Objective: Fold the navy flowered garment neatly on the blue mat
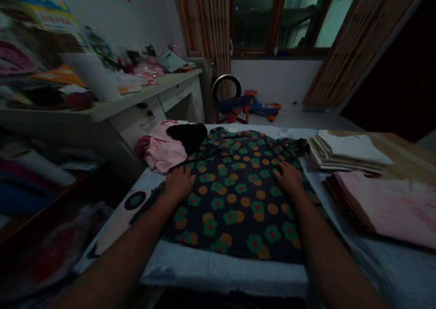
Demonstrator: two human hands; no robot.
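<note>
One cloth-covered table [225, 272], its right end cut off from view, bears a flowered garment [235, 204] laid flat at its middle, side edges partly hidden by the forearms [119, 250]. At far left, a pink bundle [163, 150], folds indistinct in dim light, lies partly covered by a black cloth [191, 137]. Left hand [179, 182] and right hand [289, 177] rest on the garment, fingers extended, slightly apart; palms hidden.

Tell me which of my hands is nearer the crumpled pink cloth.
Left. Your left hand is on the flowered garment, close to the pink cloth; your right hand is across the garment, farther away.
</note>
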